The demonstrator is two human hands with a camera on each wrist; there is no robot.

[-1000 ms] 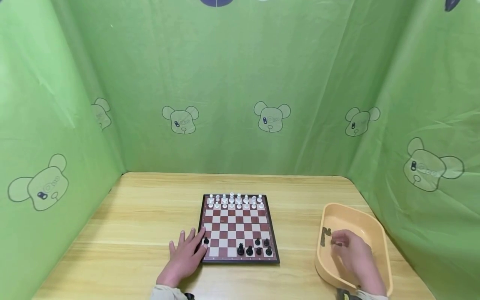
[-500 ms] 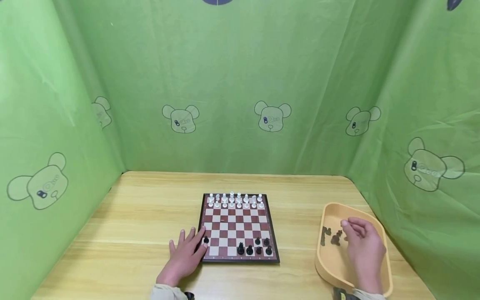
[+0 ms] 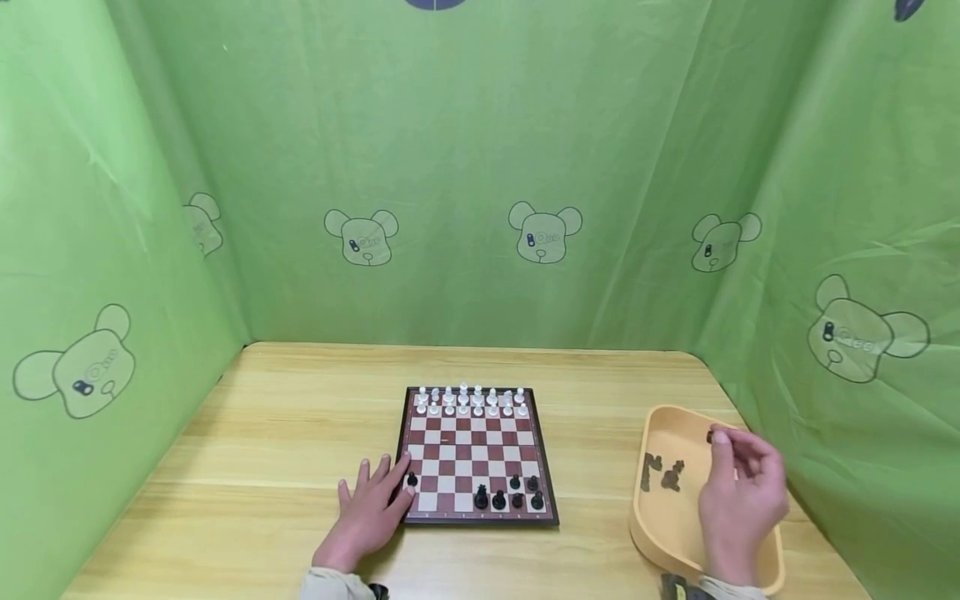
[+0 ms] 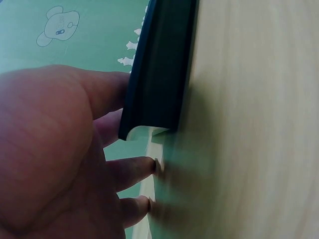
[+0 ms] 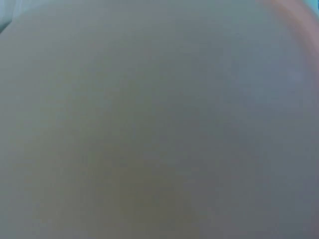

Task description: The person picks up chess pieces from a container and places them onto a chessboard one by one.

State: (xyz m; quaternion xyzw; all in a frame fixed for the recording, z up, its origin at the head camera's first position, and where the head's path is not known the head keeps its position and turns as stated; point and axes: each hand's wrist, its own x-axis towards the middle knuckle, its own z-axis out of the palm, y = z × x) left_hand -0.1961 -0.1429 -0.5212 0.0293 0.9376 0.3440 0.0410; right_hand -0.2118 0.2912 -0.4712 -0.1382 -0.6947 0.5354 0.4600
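Right hand point(image 3: 742, 504) shifted right over tray point(image 3: 671, 523), grip pinching black piece point(image 3: 710, 436); chessboard point(image 3: 480, 452) near side part-filled. Left hand point(image 3: 371, 508) spread at left edge, released.

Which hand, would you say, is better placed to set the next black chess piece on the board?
Probably the right hand: it pinches a dark piece over the tray, while the left hand rests at the left edge of the board.

Green bear-print curtains point(image 3: 457, 150) on three sides, pale wooden table point(image 3: 600, 400)
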